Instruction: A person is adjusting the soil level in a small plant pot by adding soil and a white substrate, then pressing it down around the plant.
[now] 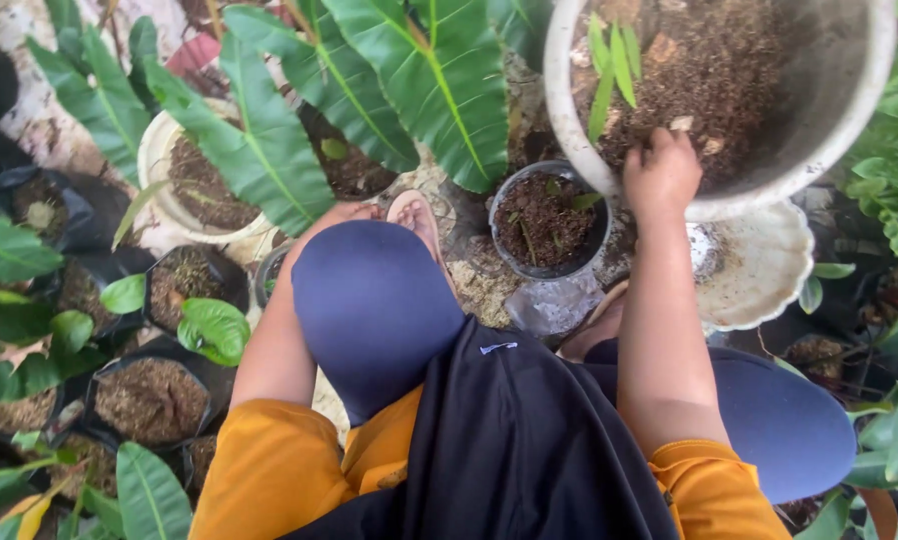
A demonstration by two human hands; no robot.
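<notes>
White pot (849,110), large, tilted, filled with coarse brown soil and one small green seedling (609,70) — upper right of the squatting person's knees; right hand (661,172) curls over its near rim, fingers bent into the soil, seemingly gripping the rim. Left hand hidden behind the left knee, state not discernible. By judgement heavy, rigid, soil loose — best held at the rim; below it, a small black pot (549,220) and scalloped saucer (769,265).
</notes>
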